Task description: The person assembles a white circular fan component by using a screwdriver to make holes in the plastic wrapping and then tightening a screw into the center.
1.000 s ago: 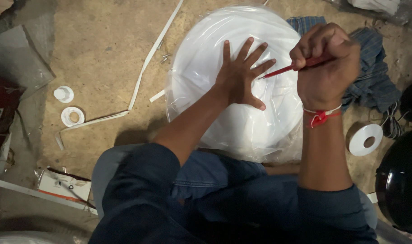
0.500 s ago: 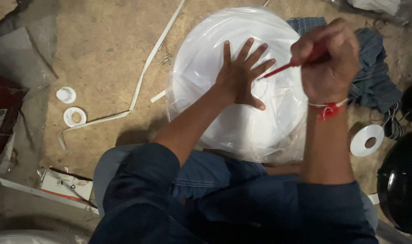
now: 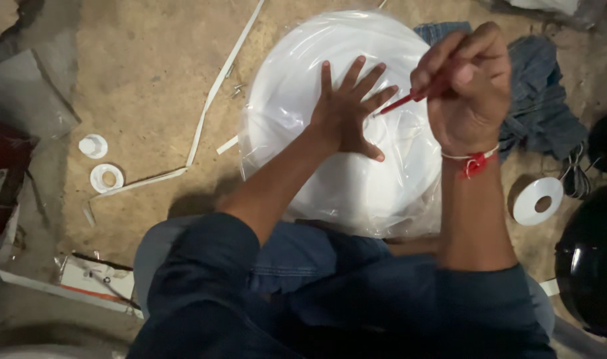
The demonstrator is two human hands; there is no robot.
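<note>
Left hand [image 3: 346,116] pressed flat on white dome [image 3: 343,119], fingers [image 3: 356,72] splayed, gripping nothing. Dome wrapped in clear plastic film, lying on dirt floor [image 3: 150,86] just ahead of knees. Right hand [image 3: 466,83] clenched around thin red tool [image 3: 400,103], tip aimed at dome close to left fingertips. Red thread on right wrist. Blue cloth [image 3: 539,106] behind right hand. White tape roll [image 3: 537,201] right of dome, black helmet-like shell [image 3: 593,259] beyond. Two small white rings [image 3: 100,163] and white strip [image 3: 213,93] lying off left.

A large white round dome [image 3: 343,100] in clear plastic wrap lies on the ground, a thin red tool [image 3: 400,103] slanting over it
</note>
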